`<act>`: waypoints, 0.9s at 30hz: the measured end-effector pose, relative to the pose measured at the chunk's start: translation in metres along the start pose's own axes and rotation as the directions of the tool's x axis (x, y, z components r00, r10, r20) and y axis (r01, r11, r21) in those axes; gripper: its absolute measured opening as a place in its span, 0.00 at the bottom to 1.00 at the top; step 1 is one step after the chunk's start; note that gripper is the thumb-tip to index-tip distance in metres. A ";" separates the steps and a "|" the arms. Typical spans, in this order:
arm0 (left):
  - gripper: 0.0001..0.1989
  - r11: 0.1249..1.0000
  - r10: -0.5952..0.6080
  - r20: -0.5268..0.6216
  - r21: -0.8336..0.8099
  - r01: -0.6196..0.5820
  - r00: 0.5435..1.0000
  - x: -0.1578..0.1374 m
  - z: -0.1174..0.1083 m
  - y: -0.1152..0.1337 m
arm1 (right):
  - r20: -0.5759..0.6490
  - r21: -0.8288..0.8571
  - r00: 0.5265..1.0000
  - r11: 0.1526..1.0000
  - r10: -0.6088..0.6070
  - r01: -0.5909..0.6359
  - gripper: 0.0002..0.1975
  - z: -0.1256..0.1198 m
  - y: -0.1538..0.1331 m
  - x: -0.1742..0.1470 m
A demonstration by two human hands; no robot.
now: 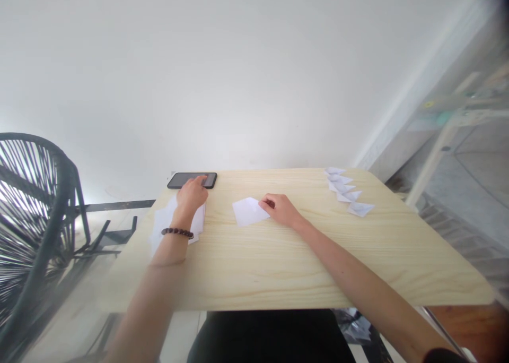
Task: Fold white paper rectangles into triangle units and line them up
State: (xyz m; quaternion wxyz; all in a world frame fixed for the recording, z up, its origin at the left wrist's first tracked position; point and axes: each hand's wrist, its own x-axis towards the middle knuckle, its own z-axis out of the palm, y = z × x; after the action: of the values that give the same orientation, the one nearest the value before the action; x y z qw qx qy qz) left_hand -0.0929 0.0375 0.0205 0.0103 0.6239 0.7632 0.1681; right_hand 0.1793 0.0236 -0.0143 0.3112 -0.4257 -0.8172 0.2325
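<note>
A small white sheet of paper (248, 212) lies on the wooden table in front of me. My right hand (276, 208) pinches its right corner between thumb and fingers. Over at the left, my left hand (193, 193) reaches across a pile of white paper sheets (198, 222), with a finger stretched onto the screen of a black phone (182, 179). Nothing is held in that hand, and a dark beaded bracelet circles its wrist. My left forearm hides part of the pile.
Several folded white paper pieces (344, 188) stand in a row at the table's (270, 267) back right. A dark woven chair (59, 204) is at the left. The white wall (254, 76) rises behind the table, and a pale metal frame (433, 156) stands beyond its right side.
</note>
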 end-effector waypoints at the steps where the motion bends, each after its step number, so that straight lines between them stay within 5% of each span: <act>1: 0.24 0.996 -0.051 -0.037 0.067 0.054 0.998 0.000 -0.002 -0.007 | 0.000 -0.001 1.000 1.000 0.003 -0.003 0.11 0.000 0.000 0.000; 7: 0.28 0.971 -0.174 -0.057 0.158 0.181 0.983 -0.005 -0.001 -0.016 | -0.002 -0.006 1.000 1.000 0.013 -0.013 0.11 -0.001 -0.002 0.000; 27: 0.25 0.968 -0.186 0.000 0.171 0.183 0.983 -0.001 0.005 -0.015 | -0.005 0.018 1.000 1.000 0.002 -0.002 0.10 0.000 0.000 0.000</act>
State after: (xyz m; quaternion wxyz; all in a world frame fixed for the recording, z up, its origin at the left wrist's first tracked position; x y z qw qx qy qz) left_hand -0.1058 0.0350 0.0115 -0.0214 0.5500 0.8294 0.0956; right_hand 0.1793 0.0240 -0.0143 0.3166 -0.4241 -0.8141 0.2390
